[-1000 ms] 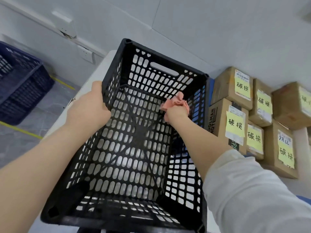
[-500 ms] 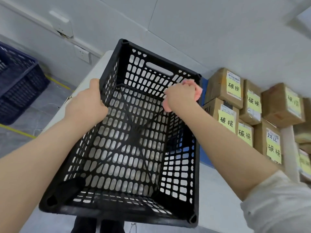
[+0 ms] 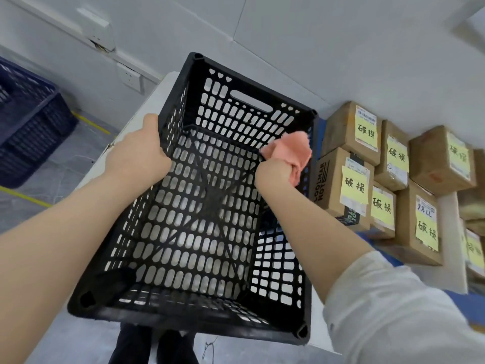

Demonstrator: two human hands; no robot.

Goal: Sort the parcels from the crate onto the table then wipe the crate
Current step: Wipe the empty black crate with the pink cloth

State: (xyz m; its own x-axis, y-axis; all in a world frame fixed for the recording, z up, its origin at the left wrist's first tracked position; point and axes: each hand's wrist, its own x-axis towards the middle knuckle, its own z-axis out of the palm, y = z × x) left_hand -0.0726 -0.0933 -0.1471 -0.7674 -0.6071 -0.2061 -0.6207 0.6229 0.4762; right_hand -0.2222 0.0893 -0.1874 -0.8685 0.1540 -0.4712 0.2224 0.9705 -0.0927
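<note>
Down from the far right corner of the crate's rim has come the right hand, so that it now sits lower against the inside of the right wall, with more of the cloth showing above the fist.

Far left, a blue crate [image 3: 29, 122] stands on the floor, with a wall socket [image 3: 130, 78] a little to its right. Next comes the white table [image 3: 147, 111], running back toward the wall.

The left hand [image 3: 139, 156] grips the rim of the left wall of the black crate [image 3: 236, 111], thumb lying up along the edge and fingers curled round it. The crate is at the table's near end, tipped so that its open side faces the person, and its slotted bottom is in plain sight.

The right hand [image 3: 273, 177] is a closed fist around a bunched pink cloth [image 3: 287, 152], which is pressed to the inside of the crate's right wall near the far corner. A pale sleeve [image 3: 393, 311] is pushed up that forearm.

Just right of the crate, brown cardboard parcels [image 3: 349, 127] are stacked close together by the wall, each bearing a yellow note [image 3: 366, 132] with handwritten characters.
</note>
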